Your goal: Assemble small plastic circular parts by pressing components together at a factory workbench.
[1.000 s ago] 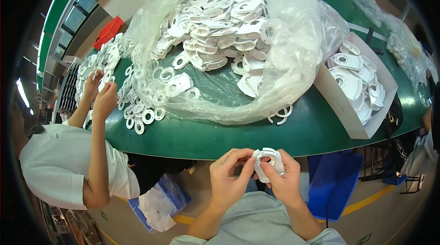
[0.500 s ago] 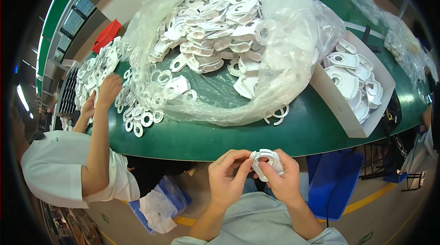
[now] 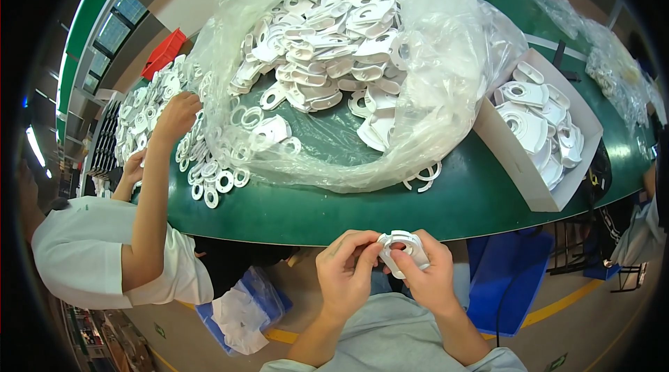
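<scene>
Both my hands hold one white plastic part (image 3: 402, 249) with a round hole, close to my chest and below the edge of the green table (image 3: 334, 208). My left hand (image 3: 346, 276) pinches its left side with the fingertips. My right hand (image 3: 428, 280) cups it from the right, thumb on its face. On the table beyond lies a big clear plastic bag (image 3: 432, 93), open toward me, full of several like white parts (image 3: 327, 44).
A cardboard box (image 3: 519, 163) of white round parts stands at the right. Loose white rings (image 3: 209, 177) lie at the left, where a co-worker in a white shirt (image 3: 97, 253) reaches a hand (image 3: 178, 113) onto them. A red bin (image 3: 164, 51) sits far left; a blue bin (image 3: 509, 281) stands under the table.
My hands have kept the white part in about the same place, turning it slightly. The co-worker's raised hand has moved right and come down onto the loose rings.
</scene>
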Tool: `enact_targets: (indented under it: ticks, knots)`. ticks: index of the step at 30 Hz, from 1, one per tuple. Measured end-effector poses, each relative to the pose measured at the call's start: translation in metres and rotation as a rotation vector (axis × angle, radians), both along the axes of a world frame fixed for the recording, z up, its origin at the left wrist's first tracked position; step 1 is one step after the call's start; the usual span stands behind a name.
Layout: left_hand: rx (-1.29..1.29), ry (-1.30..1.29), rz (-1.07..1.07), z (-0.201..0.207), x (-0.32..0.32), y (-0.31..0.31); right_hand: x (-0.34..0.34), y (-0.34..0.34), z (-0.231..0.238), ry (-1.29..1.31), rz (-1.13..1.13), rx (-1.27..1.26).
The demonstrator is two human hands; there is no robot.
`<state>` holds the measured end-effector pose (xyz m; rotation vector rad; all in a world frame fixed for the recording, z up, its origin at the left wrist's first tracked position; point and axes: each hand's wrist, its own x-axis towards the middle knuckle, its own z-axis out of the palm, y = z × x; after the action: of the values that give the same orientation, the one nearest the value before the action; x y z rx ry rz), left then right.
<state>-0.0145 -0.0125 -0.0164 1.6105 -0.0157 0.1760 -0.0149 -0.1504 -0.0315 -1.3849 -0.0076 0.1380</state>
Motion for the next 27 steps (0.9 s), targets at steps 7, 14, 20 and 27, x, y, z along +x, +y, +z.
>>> enact_targets:
  ticks: [7, 14, 20, 27]
  knots:
    - [0.024, -0.006, -0.024, -0.004, 0.001, 0.000, 0.000, 0.001, -0.005, -0.059, -0.040, -0.045]
    - [-0.037, 0.015, -0.036, -0.002, 0.004, 0.000, 0.002, 0.005, -0.004, -0.395, -0.154, -0.363]
    - [0.076, -0.037, -0.042, 0.002, 0.002, 0.000, 0.002, 0.003, -0.010, -0.514, -0.202, -0.424]
    - [0.093, -0.035, 0.001, 0.006, -0.004, -0.005, 0.001, 0.007, -0.014, -0.613, -0.243, -0.461]
